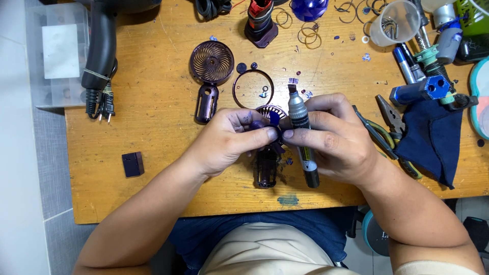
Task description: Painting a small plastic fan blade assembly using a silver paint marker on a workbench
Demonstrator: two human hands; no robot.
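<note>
My left hand pinches the purple blade part of a small dark purple hand fan body that lies on the wooden table. My right hand grips a grey-and-black screwdriver-like tool held upright along the fingers, and its fingertips also touch the fan's blade. The fan's front grille shell lies apart to the upper left, and a loose purple ring lies just above my hands.
Pliers and a dark blue cloth lie to the right. A black hair-dryer-like device with cord sits upper left, a small black block at left. Tools, rubber rings and a clear cup crowd the far edge.
</note>
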